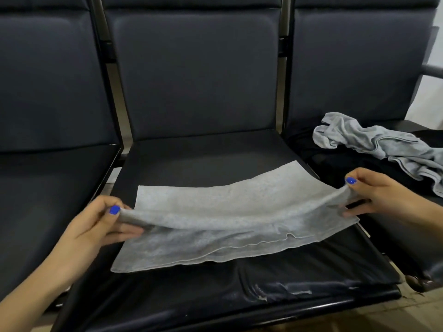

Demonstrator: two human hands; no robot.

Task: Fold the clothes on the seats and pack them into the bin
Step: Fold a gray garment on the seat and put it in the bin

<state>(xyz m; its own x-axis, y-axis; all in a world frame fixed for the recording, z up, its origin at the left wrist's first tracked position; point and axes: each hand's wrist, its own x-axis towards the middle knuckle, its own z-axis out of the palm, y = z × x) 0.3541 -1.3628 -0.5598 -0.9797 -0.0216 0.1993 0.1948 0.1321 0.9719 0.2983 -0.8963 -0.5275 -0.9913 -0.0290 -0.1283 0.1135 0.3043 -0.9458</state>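
Two hands on it: my left hand (96,226) and right hand (376,195) each have a pinch grip on a side of the grey cloth (215,212), lifting its fold off the middle seat (203,154). It sags between them, so I'd guess it's light, floppy and grabs best at the corners. Bare seat behind leaves room to fold; a crumpled grey top (383,144) waits right, and no bin's in view.

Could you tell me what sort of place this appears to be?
Probably a waiting area: a row of linked dark padded seats with metal frame posts between the backrests, and a pale tiled floor beneath.
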